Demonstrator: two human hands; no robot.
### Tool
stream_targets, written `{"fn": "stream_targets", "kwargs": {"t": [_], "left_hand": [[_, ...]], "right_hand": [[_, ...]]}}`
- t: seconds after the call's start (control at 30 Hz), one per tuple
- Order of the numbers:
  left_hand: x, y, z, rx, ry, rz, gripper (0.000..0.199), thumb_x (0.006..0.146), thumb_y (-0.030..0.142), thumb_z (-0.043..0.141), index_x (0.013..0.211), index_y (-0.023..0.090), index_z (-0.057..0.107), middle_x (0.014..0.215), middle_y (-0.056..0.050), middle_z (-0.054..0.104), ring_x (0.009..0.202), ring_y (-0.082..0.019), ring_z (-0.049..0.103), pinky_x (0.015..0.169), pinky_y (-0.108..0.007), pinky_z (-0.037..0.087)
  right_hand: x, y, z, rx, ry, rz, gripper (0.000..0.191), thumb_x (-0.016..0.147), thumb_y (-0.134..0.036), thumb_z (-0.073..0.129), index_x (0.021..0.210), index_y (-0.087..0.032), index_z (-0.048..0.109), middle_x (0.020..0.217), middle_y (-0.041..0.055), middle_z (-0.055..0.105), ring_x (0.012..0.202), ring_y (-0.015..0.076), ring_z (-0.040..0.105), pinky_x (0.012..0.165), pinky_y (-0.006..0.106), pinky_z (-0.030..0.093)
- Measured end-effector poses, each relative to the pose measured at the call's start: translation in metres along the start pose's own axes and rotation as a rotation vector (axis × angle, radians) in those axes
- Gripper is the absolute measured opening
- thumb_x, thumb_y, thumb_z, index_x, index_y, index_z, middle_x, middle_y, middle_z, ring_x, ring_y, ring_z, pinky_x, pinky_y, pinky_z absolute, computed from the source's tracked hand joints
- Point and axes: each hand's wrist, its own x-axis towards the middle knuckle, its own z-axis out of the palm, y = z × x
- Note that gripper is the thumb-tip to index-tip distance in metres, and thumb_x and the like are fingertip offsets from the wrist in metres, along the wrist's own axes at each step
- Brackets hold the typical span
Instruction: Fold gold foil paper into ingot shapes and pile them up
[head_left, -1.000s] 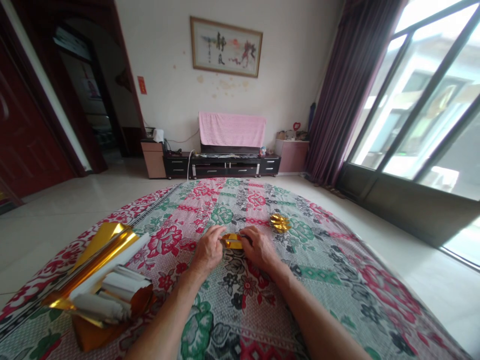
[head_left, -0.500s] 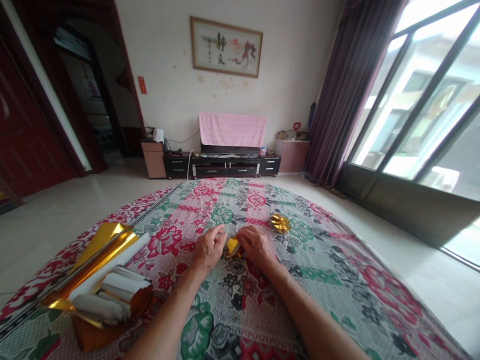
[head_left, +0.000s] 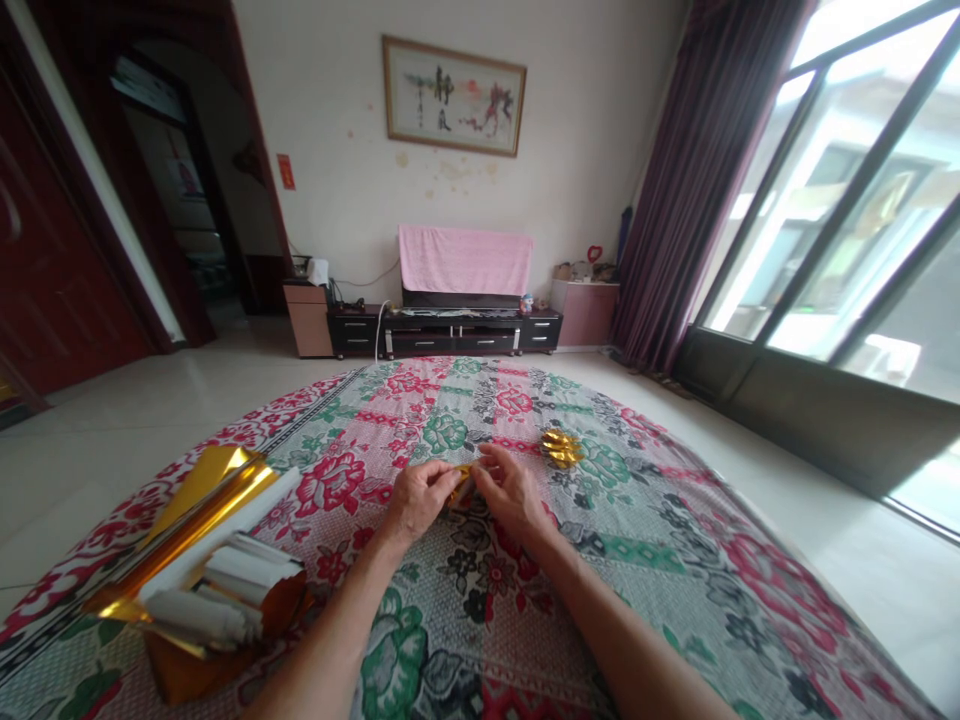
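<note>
Between my hands is a small piece of gold foil paper, partly hidden by the fingers. My left hand pinches its left side between thumb and fingers. At its right side, my right hand has its thumb and fingertips closed on the foil. A shiny gold folded foil ornament lies on the cloth, a little beyond my right hand and to its right. To the left rests a pile of gold foil sheets, with rolled white-backed pieces on top.
A flowered cloth in red, green and grey covers the surface under my hands. Past it stand a low black cabinet and a pink cloth draped over something. A purple curtain and window are at the right.
My left hand has moved right and now grips the foil piece, which it was beside before. The foil has turned and shows less of itself between my fingers.
</note>
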Motion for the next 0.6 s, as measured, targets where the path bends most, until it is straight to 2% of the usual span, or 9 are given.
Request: {"fn": "stream_targets", "kwargs": {"t": [0.1, 0.2, 0.37, 0.6], "left_hand": [[0.0001, 0.0006, -0.0007, 0.0, 0.007, 0.009, 0.028, 0.073, 0.04, 0.053, 0.076, 0.016, 0.067, 0.064, -0.001, 0.067, 0.058, -0.014, 0.059, 0.055, -0.022, 0.046], [0.0005, -0.0001, -0.0013, -0.028, 0.018, -0.001, 0.029, 0.073, 0.04, 0.052, 0.077, 0.016, 0.067, 0.065, -0.001, 0.067, 0.059, -0.015, 0.06, 0.056, -0.023, 0.047], [0.0014, -0.0026, -0.0014, -0.097, 0.035, -0.026, 0.031, 0.073, 0.041, 0.051, 0.079, 0.014, 0.067, 0.064, -0.001, 0.067, 0.059, -0.014, 0.06, 0.056, -0.022, 0.047], [0.0015, -0.0022, -0.0013, -0.112, 0.044, -0.042, 0.03, 0.072, 0.041, 0.052, 0.077, 0.015, 0.065, 0.062, 0.0, 0.066, 0.056, -0.013, 0.059, 0.052, -0.021, 0.045]], "right_hand": [[0.0014, -0.0002, 0.0017, 0.106, 0.0, 0.137, 0.038, 0.072, -0.029, 0.055, 0.107, -0.013, 0.054, 0.08, 0.0041, 0.063, 0.059, 0.0126, 0.057, 0.05, 0.022, 0.046], [0.0024, 0.0004, 0.0011, 0.236, -0.025, 0.204, 0.039, 0.068, -0.024, 0.054, 0.106, -0.014, 0.053, 0.081, 0.0036, 0.063, 0.06, 0.0117, 0.057, 0.05, 0.022, 0.046], [0.003, 0.0053, 0.0008, 0.418, -0.037, 0.201, 0.039, 0.066, -0.021, 0.053, 0.105, -0.015, 0.052, 0.083, 0.0026, 0.064, 0.061, 0.011, 0.057, 0.053, 0.021, 0.046], [0.0026, 0.0053, 0.0015, 0.464, -0.056, 0.233, 0.041, 0.065, -0.022, 0.054, 0.106, -0.017, 0.051, 0.085, 0.0025, 0.064, 0.068, 0.0139, 0.059, 0.059, 0.024, 0.049]]}}
